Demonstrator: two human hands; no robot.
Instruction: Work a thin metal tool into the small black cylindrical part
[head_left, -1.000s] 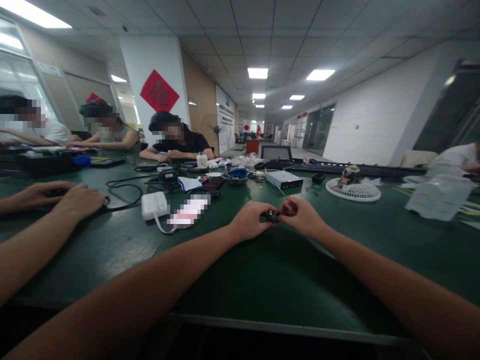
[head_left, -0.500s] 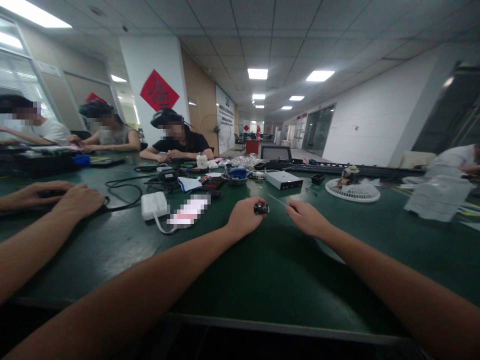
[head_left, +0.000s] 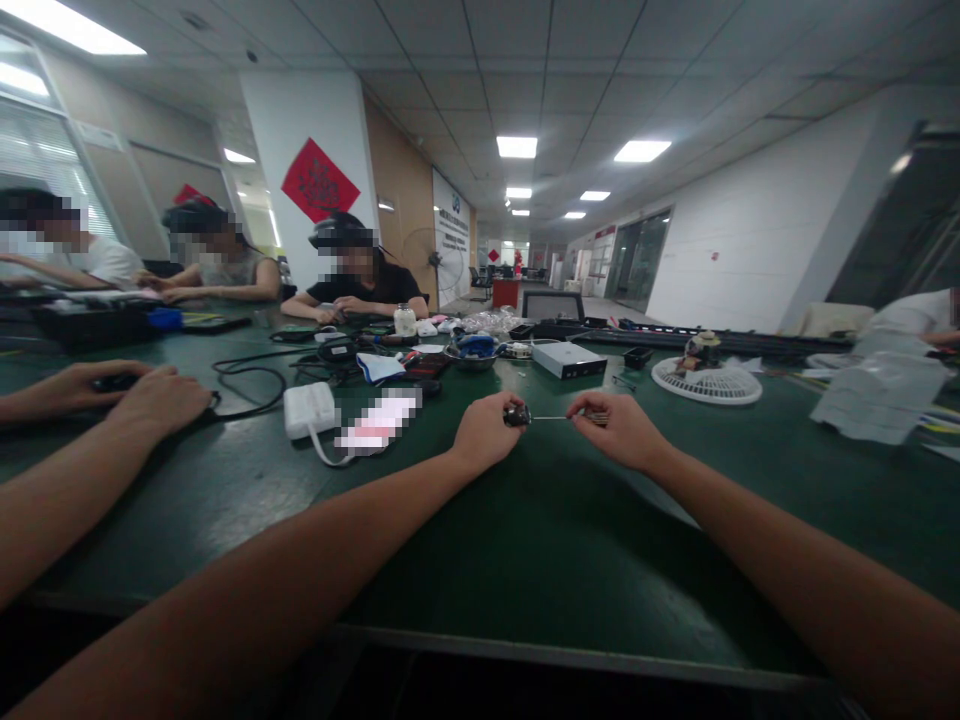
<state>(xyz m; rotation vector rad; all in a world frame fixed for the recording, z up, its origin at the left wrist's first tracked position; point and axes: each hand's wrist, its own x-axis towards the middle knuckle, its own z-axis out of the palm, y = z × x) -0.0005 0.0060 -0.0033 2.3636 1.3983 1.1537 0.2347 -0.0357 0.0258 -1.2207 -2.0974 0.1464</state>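
Green table [head_left: 540, 570], left hand [head_left: 484, 432], half-hidden dark part [head_left: 517, 415]

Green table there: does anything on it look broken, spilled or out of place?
The white grille looks oddest: it lies flat at the right with what seem to be mechanical parts on top, like a fan taken apart. Crumpled clear plastic lies among jumbled items at the back. I see no spill; small damage is impossible to tell.

Green table [head_left: 480, 580] (white drive [head_left: 568, 360] atop)
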